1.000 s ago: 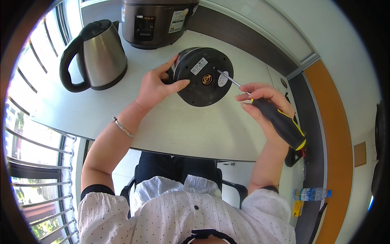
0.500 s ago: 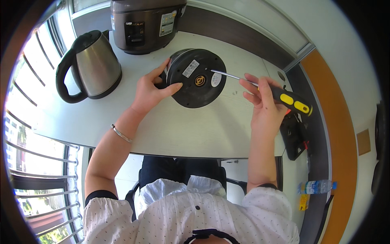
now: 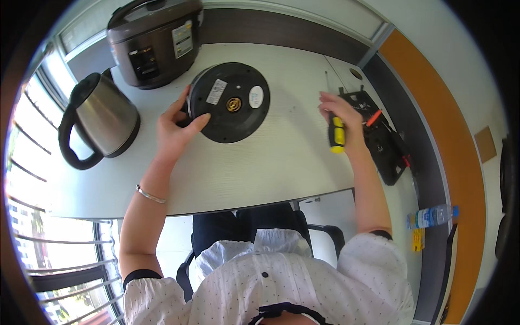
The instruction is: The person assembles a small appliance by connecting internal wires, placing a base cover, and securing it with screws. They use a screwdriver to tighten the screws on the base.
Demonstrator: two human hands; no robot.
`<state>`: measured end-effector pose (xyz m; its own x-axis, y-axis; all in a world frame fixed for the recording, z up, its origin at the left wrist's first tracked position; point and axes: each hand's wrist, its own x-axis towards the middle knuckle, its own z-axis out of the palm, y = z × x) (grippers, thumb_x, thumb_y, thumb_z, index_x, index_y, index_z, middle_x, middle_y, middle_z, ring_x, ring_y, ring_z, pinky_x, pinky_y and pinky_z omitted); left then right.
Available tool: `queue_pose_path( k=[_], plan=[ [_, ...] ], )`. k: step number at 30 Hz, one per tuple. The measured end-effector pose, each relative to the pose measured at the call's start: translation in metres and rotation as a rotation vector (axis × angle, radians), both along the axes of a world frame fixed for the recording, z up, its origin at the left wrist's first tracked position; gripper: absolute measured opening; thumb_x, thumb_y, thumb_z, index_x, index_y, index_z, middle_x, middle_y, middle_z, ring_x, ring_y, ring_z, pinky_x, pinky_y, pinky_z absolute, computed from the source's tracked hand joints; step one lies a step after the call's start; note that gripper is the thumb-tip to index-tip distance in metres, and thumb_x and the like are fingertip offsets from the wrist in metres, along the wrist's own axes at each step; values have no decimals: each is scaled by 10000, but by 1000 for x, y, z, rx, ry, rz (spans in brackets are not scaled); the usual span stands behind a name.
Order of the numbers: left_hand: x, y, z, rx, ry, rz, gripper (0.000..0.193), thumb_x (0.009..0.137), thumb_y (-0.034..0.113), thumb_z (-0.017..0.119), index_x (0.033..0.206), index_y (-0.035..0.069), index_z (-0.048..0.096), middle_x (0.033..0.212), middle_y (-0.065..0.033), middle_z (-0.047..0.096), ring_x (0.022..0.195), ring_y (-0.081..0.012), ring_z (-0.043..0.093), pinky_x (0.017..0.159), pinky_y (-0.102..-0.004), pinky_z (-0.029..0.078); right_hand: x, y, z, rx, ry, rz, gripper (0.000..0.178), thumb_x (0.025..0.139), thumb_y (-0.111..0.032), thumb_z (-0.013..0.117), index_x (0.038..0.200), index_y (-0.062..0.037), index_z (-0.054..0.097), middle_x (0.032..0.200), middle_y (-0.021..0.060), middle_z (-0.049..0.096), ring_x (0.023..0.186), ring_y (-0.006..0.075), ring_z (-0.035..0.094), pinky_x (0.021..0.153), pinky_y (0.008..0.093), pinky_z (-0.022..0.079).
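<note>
A round black kettle base (image 3: pixel 230 102) lies upside down on the white table (image 3: pixel 254 168), showing a brass centre and two labels. My left hand (image 3: pixel 176 127) grips its left rim, thumb on the underside. My right hand (image 3: pixel 342 119) is off to the right of the base, shut on a screwdriver (image 3: pixel 336 130) with a black and yellow handle. The thin shaft points away from me toward the table's far side.
A steel kettle (image 3: pixel 103 122) with a black handle stands at the left. A dark rice cooker (image 3: pixel 154 40) sits at the back. A black tool case (image 3: pixel 382 135) lies open at the right edge. On the floor to the right is a water bottle (image 3: pixel 430 216).
My right hand has drawn the screwdriver away from the kettle base, moving right toward the tool case. My left hand stays on the base's rim.
</note>
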<state>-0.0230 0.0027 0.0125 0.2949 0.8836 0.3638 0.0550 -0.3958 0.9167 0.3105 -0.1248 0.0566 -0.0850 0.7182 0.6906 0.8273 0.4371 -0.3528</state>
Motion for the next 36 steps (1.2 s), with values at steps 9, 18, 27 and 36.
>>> queue_pose_path(
  k=[9,18,27,36],
  plan=[
    [12,-1,5,-44,14,-10,692,730,152,702,1358,42,432,818,-7,635,704,-38,516,635,-173,398,76,6,-39,-382,-462,-164,349,658,91,605,977,-48,626,1263,177,527,1137,329,531,941,367,448],
    [-2,16,-15,37,-58,-7,676,756,179,697,1336,-32,420,656,16,579,474,-12,389,419,-183,254,79,31,-55,-380,-650,-108,194,775,-44,560,964,-76,581,1159,138,576,1067,315,562,863,379,490],
    [0,-2,4,-27,42,24,717,722,189,717,1357,30,426,756,-2,616,648,-41,486,598,-178,378,60,28,-37,-441,-647,-202,300,686,28,594,966,-55,660,1129,107,613,1086,260,550,920,352,455],
    [-1,-4,10,-36,46,-6,744,710,204,729,1352,-3,418,671,12,580,600,-28,458,575,-165,351,40,67,-45,-290,-369,-214,104,758,-48,625,838,-36,691,849,94,657,852,264,607,758,355,488]
  ],
)
